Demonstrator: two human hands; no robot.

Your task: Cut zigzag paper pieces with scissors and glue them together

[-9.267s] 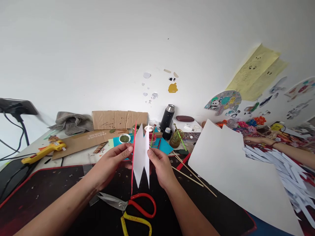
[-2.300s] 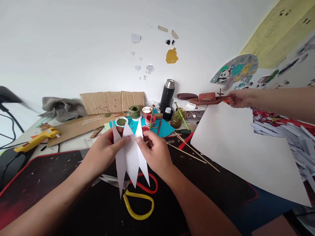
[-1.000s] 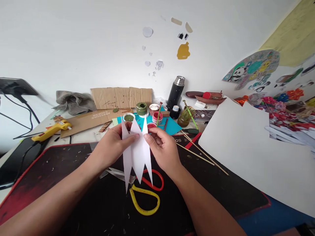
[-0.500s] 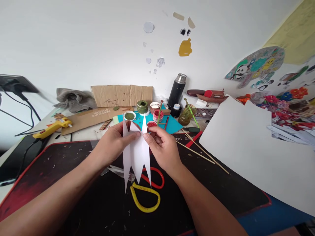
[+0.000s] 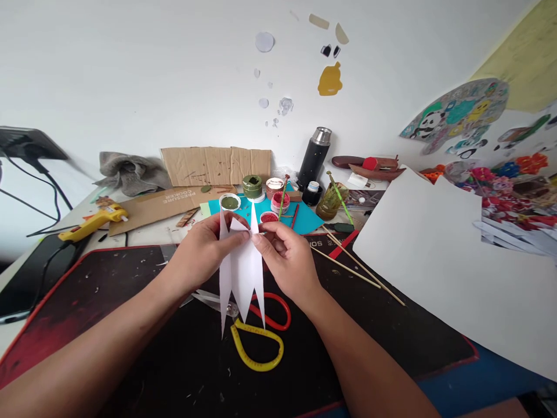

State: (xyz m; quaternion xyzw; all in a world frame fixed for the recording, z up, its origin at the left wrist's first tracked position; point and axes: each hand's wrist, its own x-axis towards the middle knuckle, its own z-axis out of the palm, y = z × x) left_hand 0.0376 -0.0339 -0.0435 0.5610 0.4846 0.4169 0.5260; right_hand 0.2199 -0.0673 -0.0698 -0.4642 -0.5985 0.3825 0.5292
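L hand (image 5: 203,247) has the white zigzag-cut paper (image 5: 243,273) pinched btw thumb & fingers, R hand (image 5: 288,255) pinching its right side, so it's held up above the scissors (image 5: 237,326) on the black desk mat (image 5: 174,371). Approx 9 secs ago it was nearly edge-on w/ a red side showing; now white faces the cam. Middle top point looks lower vs 1 sec ago. Also the model boat (image 5: 376,169), in another person's hand abt 2 secs ago, now sits by the wall (image 5: 195,75).
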